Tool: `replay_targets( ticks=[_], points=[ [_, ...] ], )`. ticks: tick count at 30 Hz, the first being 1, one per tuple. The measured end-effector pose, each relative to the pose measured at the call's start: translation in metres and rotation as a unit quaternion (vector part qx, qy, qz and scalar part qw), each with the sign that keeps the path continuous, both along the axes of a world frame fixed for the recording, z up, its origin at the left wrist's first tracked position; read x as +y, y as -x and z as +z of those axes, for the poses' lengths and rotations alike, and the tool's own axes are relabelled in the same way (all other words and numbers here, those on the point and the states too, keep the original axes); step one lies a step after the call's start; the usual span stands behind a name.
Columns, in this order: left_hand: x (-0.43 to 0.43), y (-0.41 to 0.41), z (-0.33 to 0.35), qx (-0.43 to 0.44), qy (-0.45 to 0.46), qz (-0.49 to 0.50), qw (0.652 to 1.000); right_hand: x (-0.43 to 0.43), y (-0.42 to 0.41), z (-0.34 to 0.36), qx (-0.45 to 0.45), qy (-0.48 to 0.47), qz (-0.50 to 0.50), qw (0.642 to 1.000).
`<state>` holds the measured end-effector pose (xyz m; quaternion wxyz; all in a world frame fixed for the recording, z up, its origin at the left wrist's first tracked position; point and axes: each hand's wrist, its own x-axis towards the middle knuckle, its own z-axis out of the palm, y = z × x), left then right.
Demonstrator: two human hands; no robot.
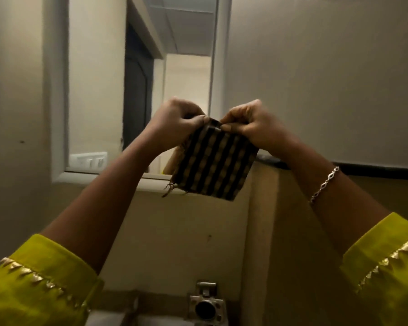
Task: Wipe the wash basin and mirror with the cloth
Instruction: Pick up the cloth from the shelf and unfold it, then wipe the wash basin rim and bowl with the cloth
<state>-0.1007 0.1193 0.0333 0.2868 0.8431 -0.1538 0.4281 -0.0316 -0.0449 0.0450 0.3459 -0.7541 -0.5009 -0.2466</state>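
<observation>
A small folded cloth (213,164) with dark and tan checks hangs in front of me at chest height. My left hand (174,121) pinches its top left corner and my right hand (252,124) pinches its top right corner, the two hands almost touching. Behind them on the wall is the mirror (99,85) in a white frame, its lower right part hidden by my hands and the cloth. The wash basin (108,317) shows only as a pale strip at the bottom edge, with a metal tap (206,302) beside it.
A beige wall (316,78) fills the right side, with a dark ledge (375,171) running along it. Below the mirror is a tan tiled wall (186,231). The mirror reflects a dark door and a switch plate. Yellow sleeves cover both forearms low in view.
</observation>
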Motion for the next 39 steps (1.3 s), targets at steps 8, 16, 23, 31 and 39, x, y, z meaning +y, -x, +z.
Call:
replay_targets(
  ticks=[8,16,23,31,39],
  points=[
    [0.069,0.047,-0.061,0.172,0.048,0.015,0.984,0.074,0.001,-0.121,0.335,-0.093,0.287,0.893],
    [0.138,0.075,-0.122,0.275,0.198,0.001,0.941,0.177,0.048,-0.262,0.627,-0.22,0.41,0.625],
    [0.191,0.077,-0.204,0.339,0.298,0.062,0.89,0.214,0.089,-0.316,0.71,-0.286,0.299,0.57],
    [0.254,0.089,-0.359,0.326,0.314,0.228,0.862,0.211,0.116,-0.398,0.806,-0.291,0.155,0.491],
    [0.271,0.112,-0.503,0.542,0.049,0.37,0.753,0.218,0.129,-0.455,0.84,-0.295,0.051,0.452]
  ],
)
